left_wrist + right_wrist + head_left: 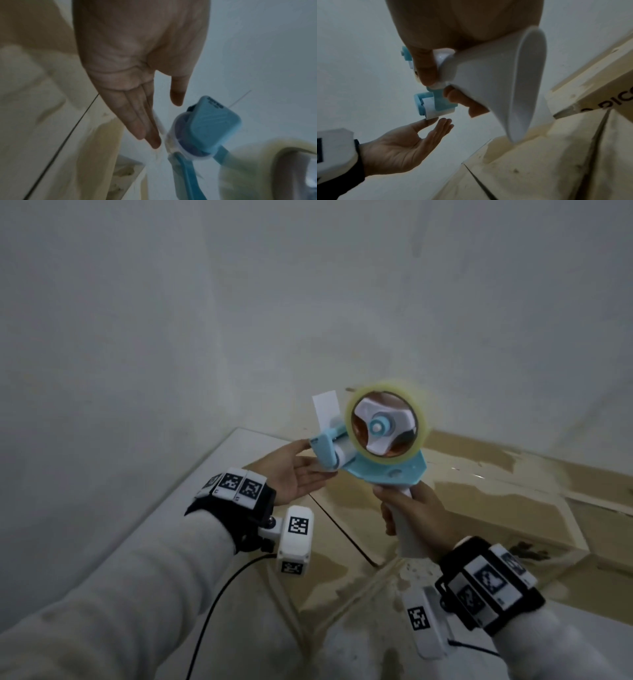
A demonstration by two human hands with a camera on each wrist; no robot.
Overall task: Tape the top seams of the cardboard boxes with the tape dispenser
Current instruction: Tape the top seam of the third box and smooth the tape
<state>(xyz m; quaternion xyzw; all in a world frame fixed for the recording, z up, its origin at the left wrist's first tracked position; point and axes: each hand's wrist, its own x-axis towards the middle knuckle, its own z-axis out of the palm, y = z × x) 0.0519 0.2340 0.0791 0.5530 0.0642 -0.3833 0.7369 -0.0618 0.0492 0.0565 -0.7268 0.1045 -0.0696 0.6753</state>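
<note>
My right hand (428, 508) grips the white handle of a blue and white tape dispenser (380, 440) and holds it up in the air over the cardboard boxes. A roll of clear tape sits on its hub, and a loose tape end (325, 409) sticks up from the front. My left hand (315, 460) is open, palm up, with its fingertips touching the underside of the dispenser's front roller (431, 109). In the left wrist view the straight fingers (145, 128) lie beside the blue front guard (211, 121). Below, a cardboard box (308, 559) shows a dark top seam (342, 529).
A second box (513, 498) with shiny tape strips lies to the right; black lettering shows on one box side (607, 102). A pale grey wall (308, 302) rises close behind. A white surface (205, 491) runs along the left, and a black cable (219, 594) hangs from my left wrist.
</note>
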